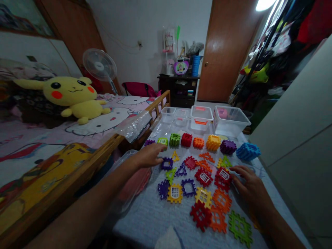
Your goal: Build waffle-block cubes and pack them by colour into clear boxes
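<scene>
My left hand (pixel 149 155) reaches over the left of the table, fingers stretched and thumb apart. Its fingertips are at a lime-green toy building piece with a white lattice window (pixel 163 141); I cannot tell whether they touch. Just below the thumb lies a purple square frame piece (pixel 167 163). On the right, my right hand (pixel 250 183) has its thumb and fingers apart beside a red window piece (pixel 223 175), at its right edge. A green triangle piece (pixel 226 161) lies just above that. Between the hands are a red square piece (pixel 190 163) and another red window piece (pixel 204 177).
Stacks of interlocking pieces, such as yellow (pixel 213 142) and blue (pixel 248 151), form a back row. Behind them stand clear plastic boxes (pixel 230 121). A clear tub (pixel 129 193) with pink contents stands left of the table, by the wooden bed rail (pixel 103 148).
</scene>
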The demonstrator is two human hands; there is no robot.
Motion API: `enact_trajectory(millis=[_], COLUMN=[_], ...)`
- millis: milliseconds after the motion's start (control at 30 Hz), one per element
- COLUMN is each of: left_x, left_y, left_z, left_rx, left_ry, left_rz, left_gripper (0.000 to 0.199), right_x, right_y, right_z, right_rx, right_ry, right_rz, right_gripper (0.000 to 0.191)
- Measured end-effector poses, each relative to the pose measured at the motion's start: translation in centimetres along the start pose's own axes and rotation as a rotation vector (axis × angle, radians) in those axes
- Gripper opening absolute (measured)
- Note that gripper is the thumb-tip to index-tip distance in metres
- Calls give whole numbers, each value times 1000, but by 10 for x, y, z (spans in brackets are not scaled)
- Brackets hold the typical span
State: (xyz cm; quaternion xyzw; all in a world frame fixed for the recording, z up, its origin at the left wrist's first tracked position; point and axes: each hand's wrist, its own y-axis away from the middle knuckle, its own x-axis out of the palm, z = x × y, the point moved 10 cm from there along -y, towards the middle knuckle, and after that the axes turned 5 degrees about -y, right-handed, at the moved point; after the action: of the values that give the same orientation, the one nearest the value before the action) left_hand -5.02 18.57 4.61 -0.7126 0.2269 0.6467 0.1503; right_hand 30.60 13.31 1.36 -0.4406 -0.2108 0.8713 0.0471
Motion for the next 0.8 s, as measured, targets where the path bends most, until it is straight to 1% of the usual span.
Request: enact_trajectory(millis=[67,100,133,200,267,367,467,600,800], left_x=[-15,-21,-25,-25,-16,0,7,7,6], left_y=[0,0,-2,-5,-10,-16,-20,-21,-21], left_z=[29,45,59,80,92,101,104,107,103], left_rx=[-98,-154,-192,-232,-245,-250,-253,-257,-246], left_ry=[-70,-117,-136,-149,-141,-127,-128,-139,-144], left_rz=[-27,-43,-54,-43,-10,37,57,64,53], left_gripper=[35,32,33,38,43,42,38,33,36], right_x=[1,1,2,2,2,1,1,0,0], right_y=[-1,-1,-1,-2,-2,-1,-1,-1,0], right_z=[2,3,3,3,2,-1,-4,-2,1], right_rx=[2,6,9,14,13,14,22,11,18], right_ry=[-1,-2,-5,-11,-10,3,7,4,-6], right_rz=[2,3,4,5,8,14,16,13,19], right_gripper=[35,35,34,34,34,35,35,34,34])
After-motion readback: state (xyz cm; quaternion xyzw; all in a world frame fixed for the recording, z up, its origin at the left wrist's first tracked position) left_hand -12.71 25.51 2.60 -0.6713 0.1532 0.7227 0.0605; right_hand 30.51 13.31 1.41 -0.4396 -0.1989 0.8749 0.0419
